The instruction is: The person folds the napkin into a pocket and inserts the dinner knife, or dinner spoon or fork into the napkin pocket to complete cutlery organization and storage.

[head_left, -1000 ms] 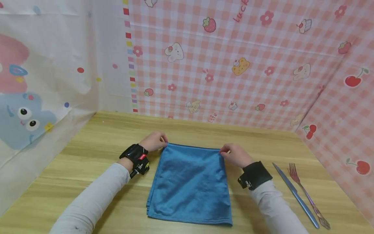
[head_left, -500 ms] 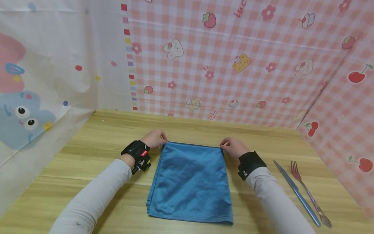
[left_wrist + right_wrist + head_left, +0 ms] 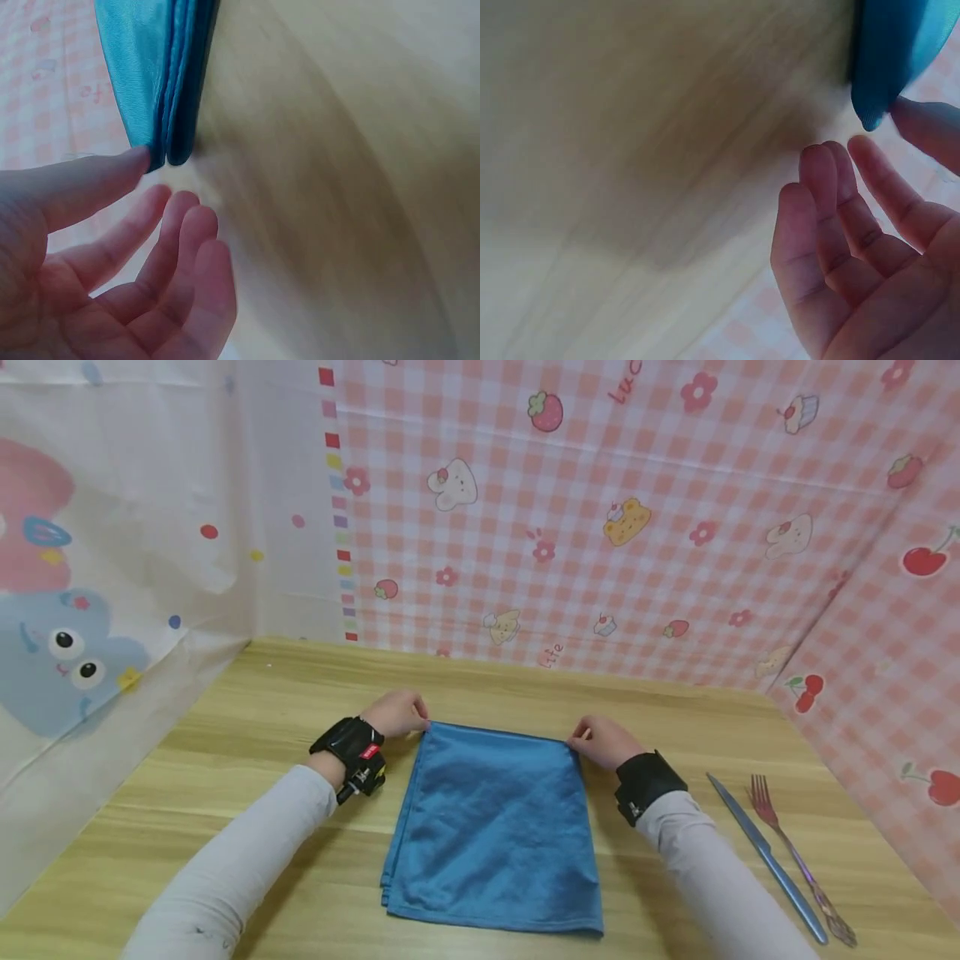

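Note:
A folded blue satin cloth (image 3: 495,827) lies flat on the wooden table, its layered edge showing along the left side. At its far left corner my left hand (image 3: 395,713) pinches the cloth lightly with thumb and index finger. My right hand (image 3: 606,742) does the same at the far right corner. In the left wrist view, the thumb (image 3: 97,184) touches the cloth's corner (image 3: 142,90), with the other fingers loosely curved below. The right wrist view has the thumb (image 3: 930,129) against the other corner (image 3: 889,67), the index fingertip close beneath it.
To the right of my right forearm lie a knife (image 3: 768,856) and a fork (image 3: 797,856), side by side on the table (image 3: 300,693). A pink checked sheet (image 3: 570,527) rises behind the table, and a white printed one (image 3: 187,485) stands at the left.
The right hand has shifted slightly away from me along the cloth's far right corner. The left hand stays at its corner. The whole view has shifted a little; the cloth lies as before.

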`<state>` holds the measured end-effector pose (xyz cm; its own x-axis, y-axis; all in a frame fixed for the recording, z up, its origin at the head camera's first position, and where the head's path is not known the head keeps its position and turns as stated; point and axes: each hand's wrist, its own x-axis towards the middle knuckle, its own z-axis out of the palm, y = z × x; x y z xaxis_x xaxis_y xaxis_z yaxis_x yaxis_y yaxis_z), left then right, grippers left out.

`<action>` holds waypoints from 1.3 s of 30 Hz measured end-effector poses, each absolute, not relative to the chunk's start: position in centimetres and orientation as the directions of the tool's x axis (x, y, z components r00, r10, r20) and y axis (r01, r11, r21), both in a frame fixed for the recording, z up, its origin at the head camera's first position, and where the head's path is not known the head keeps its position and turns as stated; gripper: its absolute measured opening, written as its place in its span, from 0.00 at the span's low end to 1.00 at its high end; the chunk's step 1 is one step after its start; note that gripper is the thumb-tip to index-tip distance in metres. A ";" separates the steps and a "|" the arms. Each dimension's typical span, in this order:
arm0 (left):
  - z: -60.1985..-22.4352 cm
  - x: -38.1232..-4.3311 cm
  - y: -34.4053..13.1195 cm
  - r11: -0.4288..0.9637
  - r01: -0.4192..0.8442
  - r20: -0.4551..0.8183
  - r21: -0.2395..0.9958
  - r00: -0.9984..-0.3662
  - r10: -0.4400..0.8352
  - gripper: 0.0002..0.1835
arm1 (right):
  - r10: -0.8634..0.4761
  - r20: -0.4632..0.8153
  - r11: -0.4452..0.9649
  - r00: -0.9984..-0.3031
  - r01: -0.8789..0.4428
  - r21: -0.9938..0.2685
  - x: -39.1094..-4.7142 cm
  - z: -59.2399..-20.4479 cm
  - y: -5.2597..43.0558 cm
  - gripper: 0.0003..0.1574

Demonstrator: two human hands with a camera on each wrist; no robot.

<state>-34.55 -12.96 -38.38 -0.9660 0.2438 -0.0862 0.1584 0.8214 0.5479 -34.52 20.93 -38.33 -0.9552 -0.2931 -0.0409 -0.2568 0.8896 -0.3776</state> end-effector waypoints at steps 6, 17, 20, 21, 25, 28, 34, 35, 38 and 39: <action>-37.0 -29.7 -13.7 0.845 0.303 0.030 0.441 -0.946 0.323 0.05 | -0.449 0.049 0.825 -0.892 -0.435 -0.361 -28.9 -38.1 23.1 0.06; -36.7 -18.8 -10.1 0.602 0.735 -0.146 0.311 -0.589 0.795 0.08 | -0.749 -0.081 0.640 -0.657 -0.687 -0.345 -18.4 -38.6 21.3 0.05; -37.8 -18.0 -10.2 0.587 0.767 -0.091 0.260 -0.586 0.805 0.10 | -0.714 -0.138 0.679 -0.687 -0.630 -0.377 -17.9 -38.9 21.2 0.05; -38.1 -17.8 -10.3 0.581 0.775 -0.063 0.249 -0.586 0.808 0.11 | -0.706 -0.140 0.684 -0.694 -0.616 -0.391 -17.9 -39.0 21.3 0.05; -38.9 -17.6 -11.0 0.570 0.774 -0.017 0.277 -0.589 0.808 0.11 | -0.668 -0.186 0.707 -0.721 -0.537 -0.460 -17.8 -39.4 22.2 0.04; -38.7 -17.7 -11.2 0.569 0.760 -0.045 0.314 -0.587 0.808 0.09 | -0.644 -0.224 0.729 -0.731 -0.498 -0.470 -17.6 -39.1 22.7 0.03; -37.3 -18.5 -11.4 0.616 0.729 -0.065 0.298 -0.629 0.775 0.07 | -0.649 -0.176 0.736 -0.740 -0.553 -0.391 -16.7 -38.1 22.2 0.03; -37.2 -18.7 -11.4 0.625 0.729 -0.050 0.278 -0.639 0.768 0.07 | -0.656 -0.153 0.731 -0.739 -0.572 -0.372 -16.5 -38.0 22.1 0.02; -37.0 -19.1 -11.5 0.639 0.725 -0.036 0.257 -0.653 0.756 0.07 | -0.673 -0.104 0.720 -0.732 -0.618 -0.314 -16.1 -38.0 21.7 0.01; -37.1 -19.2 -11.5 0.641 0.722 -0.047 0.258 -0.654 0.755 0.07 | -0.678 -0.098 0.718 -0.729 -0.627 -0.302 -16.0 -38.1 21.6 0.02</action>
<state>-19.18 -11.50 -37.06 -0.6538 0.7552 -0.0470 0.7224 0.6415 0.2581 -16.03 21.57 -38.07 -0.7287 -0.6777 -0.0984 -0.6269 0.7180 -0.3024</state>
